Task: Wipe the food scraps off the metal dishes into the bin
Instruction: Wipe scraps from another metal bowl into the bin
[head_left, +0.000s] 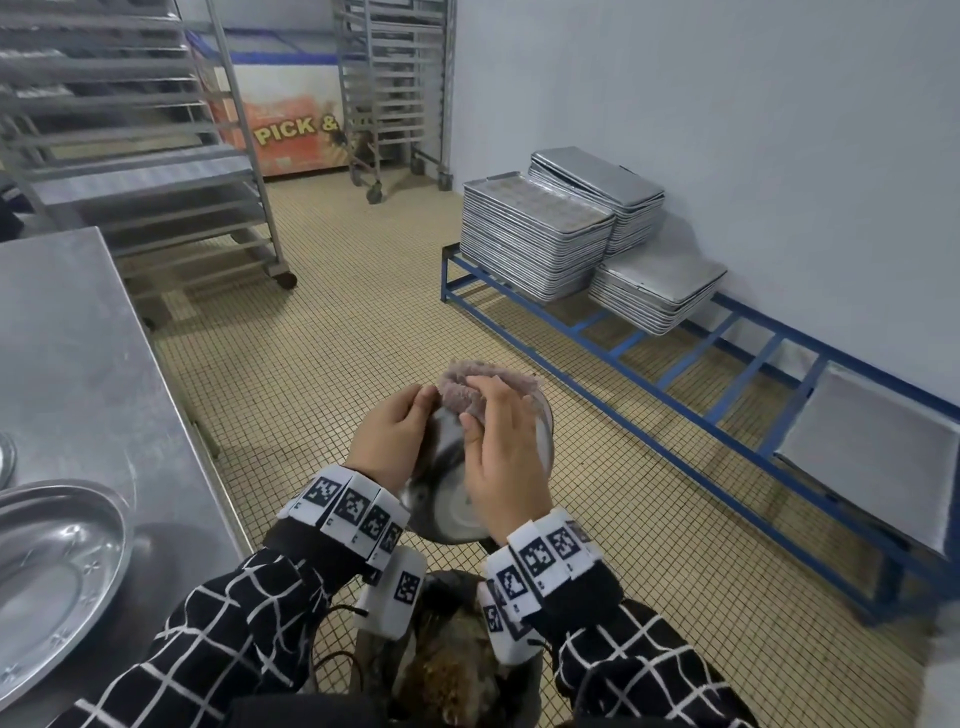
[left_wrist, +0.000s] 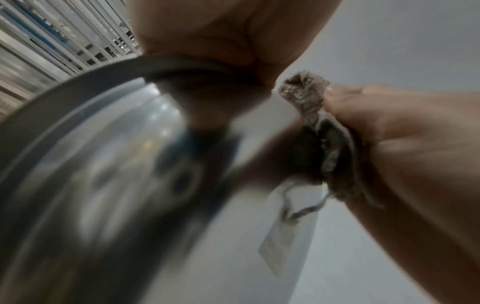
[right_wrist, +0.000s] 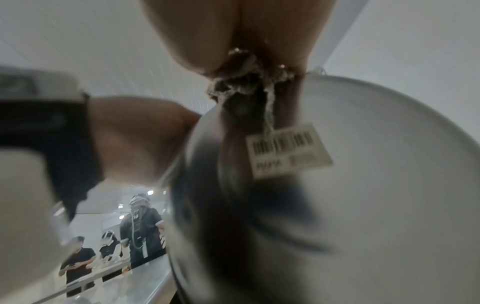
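Note:
Over the bin (head_left: 445, 578), my left hand (head_left: 397, 434) grips a round metal dish (head_left: 449, 488) by its left rim and holds it tilted. My right hand (head_left: 501, 447) holds a bunched grey cloth (head_left: 480, 384) against the dish's upper edge. In the left wrist view the cloth (left_wrist: 311, 107) sits pinched in the right hand (left_wrist: 402, 148) beside the blurred dish (left_wrist: 103, 164). The right wrist view shows the cloth (right_wrist: 246, 86) under my fingers, with a barcode tag (right_wrist: 288, 150) dangling over the dish (right_wrist: 376, 164). Brown scraps (head_left: 447, 675) lie in the bin.
A steel table (head_left: 78, 364) stands at my left with another metal dish (head_left: 52, 571) on it. Stacks of baking trays (head_left: 535, 239) rest on a blue floor rack (head_left: 675, 364) along the right wall. Wheeled tray racks (head_left: 156, 156) stand behind. Several people (right_wrist: 140, 232) stand at a far counter.

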